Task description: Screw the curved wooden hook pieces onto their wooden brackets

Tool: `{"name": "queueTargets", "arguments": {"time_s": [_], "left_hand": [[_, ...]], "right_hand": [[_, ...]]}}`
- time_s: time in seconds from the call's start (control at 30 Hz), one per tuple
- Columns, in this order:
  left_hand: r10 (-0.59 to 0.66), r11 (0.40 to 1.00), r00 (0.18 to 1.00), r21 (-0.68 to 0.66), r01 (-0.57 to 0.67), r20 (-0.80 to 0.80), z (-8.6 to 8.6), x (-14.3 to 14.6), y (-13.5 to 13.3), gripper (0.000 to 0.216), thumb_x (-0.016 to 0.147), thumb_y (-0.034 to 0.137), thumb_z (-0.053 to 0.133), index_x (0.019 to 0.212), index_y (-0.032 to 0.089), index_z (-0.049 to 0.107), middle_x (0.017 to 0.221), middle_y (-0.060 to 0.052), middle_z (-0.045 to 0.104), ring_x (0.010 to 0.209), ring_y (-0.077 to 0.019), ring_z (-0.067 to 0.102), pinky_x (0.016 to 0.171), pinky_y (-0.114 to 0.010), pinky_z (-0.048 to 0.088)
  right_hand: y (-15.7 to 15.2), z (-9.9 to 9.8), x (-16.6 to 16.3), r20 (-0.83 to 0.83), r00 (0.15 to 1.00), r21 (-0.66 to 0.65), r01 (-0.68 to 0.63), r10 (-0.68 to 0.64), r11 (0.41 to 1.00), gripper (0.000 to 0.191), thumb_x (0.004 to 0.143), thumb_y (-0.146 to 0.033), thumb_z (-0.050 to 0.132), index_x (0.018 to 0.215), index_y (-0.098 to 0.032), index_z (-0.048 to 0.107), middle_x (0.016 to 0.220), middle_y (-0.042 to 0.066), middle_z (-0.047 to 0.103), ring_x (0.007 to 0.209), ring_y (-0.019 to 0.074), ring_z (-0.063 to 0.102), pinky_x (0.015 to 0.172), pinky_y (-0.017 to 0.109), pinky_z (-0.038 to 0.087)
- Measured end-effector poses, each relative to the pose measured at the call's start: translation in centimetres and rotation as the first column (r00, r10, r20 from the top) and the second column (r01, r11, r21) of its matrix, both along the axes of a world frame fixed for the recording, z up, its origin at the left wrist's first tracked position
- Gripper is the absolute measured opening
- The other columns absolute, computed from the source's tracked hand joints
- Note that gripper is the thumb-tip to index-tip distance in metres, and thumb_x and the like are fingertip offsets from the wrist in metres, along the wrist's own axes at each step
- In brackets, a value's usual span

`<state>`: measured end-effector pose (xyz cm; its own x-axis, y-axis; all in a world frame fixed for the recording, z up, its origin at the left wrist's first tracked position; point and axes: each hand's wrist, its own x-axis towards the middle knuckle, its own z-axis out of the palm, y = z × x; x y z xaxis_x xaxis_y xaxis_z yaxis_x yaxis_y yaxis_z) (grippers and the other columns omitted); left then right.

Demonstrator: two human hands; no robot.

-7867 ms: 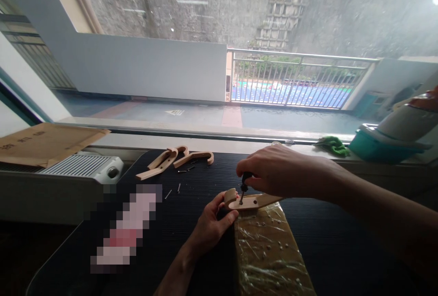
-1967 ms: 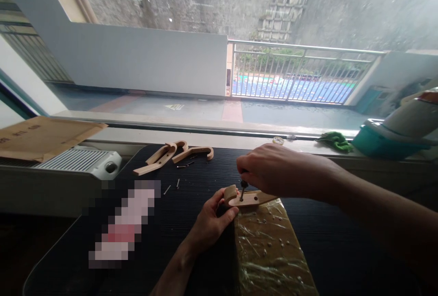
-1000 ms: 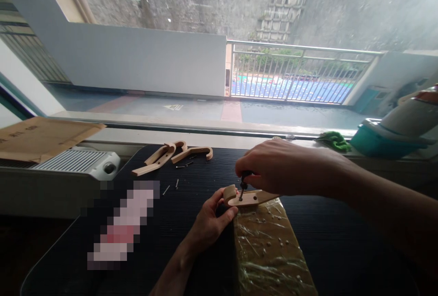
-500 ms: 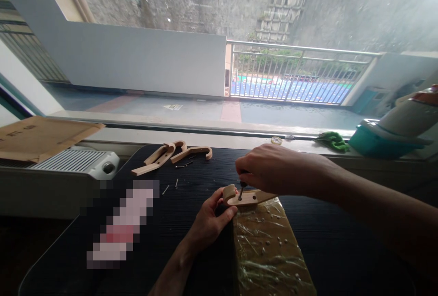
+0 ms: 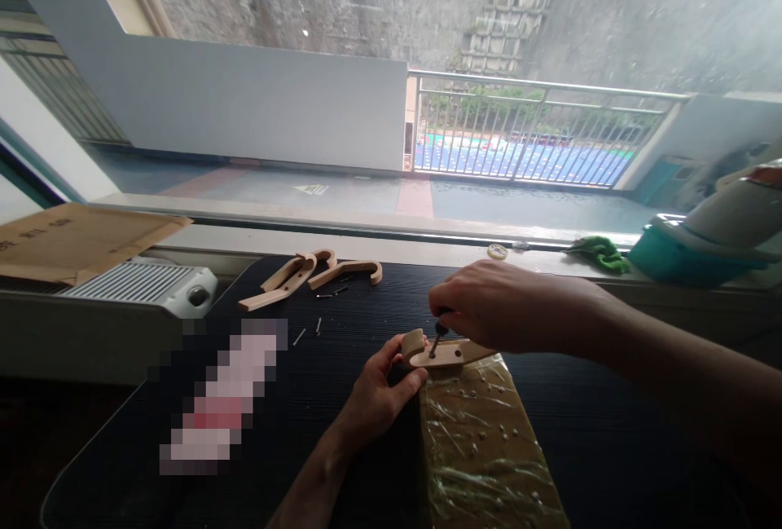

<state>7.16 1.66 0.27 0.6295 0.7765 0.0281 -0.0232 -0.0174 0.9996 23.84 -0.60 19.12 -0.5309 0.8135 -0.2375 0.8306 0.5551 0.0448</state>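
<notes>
A wooden hook piece [image 5: 449, 355] lies flat on the far end of a plastic-wrapped board [image 5: 482, 447] on the black table. My left hand [image 5: 375, 398] is closed on the curved end of that hook, thumb against its side. My right hand [image 5: 498, 306] is closed on a small black-handled screwdriver [image 5: 437, 335], whose tip stands in a hole in the hook. Small pale bumps dot the wrapped board's top.
More wooden hooks [image 5: 305, 276] and several loose screws [image 5: 318, 325] lie at the table's far left. A pixelated patch [image 5: 223, 390] covers something on the left. A white heater [image 5: 140, 284] with cardboard [image 5: 73, 240] on it stands left; a green cloth [image 5: 602, 253] and teal tub [image 5: 684, 256] sit on the sill.
My right hand has shifted its hold on the screwdriver handle back and forth and now sits slightly lower and to the right. The left hand and the hook have stayed in place.
</notes>
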Motion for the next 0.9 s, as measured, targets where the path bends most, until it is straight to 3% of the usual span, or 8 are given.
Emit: {"name": "queueTargets", "arguments": {"time_s": [0.17, 0.37, 0.7, 0.9], "left_hand": [[0.004, 1.000, 1.000, -0.006, -0.004, 0.008, 0.3, 0.0, -0.1, 0.036, 0.080, 0.028, 0.060, 0.115, 0.020, 0.055, 0.103, -0.004, 0.065, 0.100, -0.0194, 0.057, 0.088, -0.027, 0.044], [-0.002, 1.000, 1.000, -0.005, 0.002, 0.020, 0.1, 0.0, -0.1, 0.035, 0.079, 0.028, 0.060, 0.113, 0.019, 0.056, 0.103, -0.004, 0.065, 0.100, -0.0199, 0.057, 0.088, -0.027, 0.044], [0.003, 1.000, 1.000, 0.000, -0.003, 0.020, -0.1, -0.1, 0.0, 0.036, 0.080, 0.027, 0.060, 0.115, 0.021, 0.055, 0.104, -0.004, 0.064, 0.100, -0.0194, 0.057, 0.089, -0.027, 0.044], [0.022, 1.000, 0.999, 0.012, -0.022, -0.023, 0.2, -0.1, -0.1, 0.037, 0.079, 0.028, 0.060, 0.115, 0.020, 0.056, 0.106, -0.004, 0.065, 0.102, -0.0200, 0.057, 0.090, -0.027, 0.043]], "right_hand": [[-0.3, 0.3, -0.2, 0.028, 0.999, -0.009, 0.025, -0.024, 1.000, 0.021, 0.085, -0.017, 0.045, 0.075, -0.014, 0.063, 0.061, 0.002, 0.059, 0.049, 0.0092, 0.041, 0.049, 0.026, 0.023], [-0.2, 1.5, -0.8, 0.026, 1.000, -0.030, -0.007, 0.008, 1.000, 0.017, 0.082, -0.014, 0.048, 0.081, -0.017, 0.065, 0.069, 0.002, 0.063, 0.059, 0.0114, 0.049, 0.053, 0.025, 0.027], [0.3, 0.1, -0.1, -0.016, 1.000, -0.012, 0.025, -0.025, 1.000, 0.020, 0.085, -0.015, 0.043, 0.081, -0.013, 0.062, 0.068, 0.003, 0.061, 0.055, 0.0101, 0.045, 0.052, 0.025, 0.027], [-0.2, 0.8, 0.0, 0.007, 0.999, 0.014, 0.047, -0.047, 0.999, 0.019, 0.084, -0.021, 0.045, 0.082, -0.016, 0.063, 0.066, 0.002, 0.060, 0.054, 0.0105, 0.045, 0.050, 0.025, 0.025]]}}
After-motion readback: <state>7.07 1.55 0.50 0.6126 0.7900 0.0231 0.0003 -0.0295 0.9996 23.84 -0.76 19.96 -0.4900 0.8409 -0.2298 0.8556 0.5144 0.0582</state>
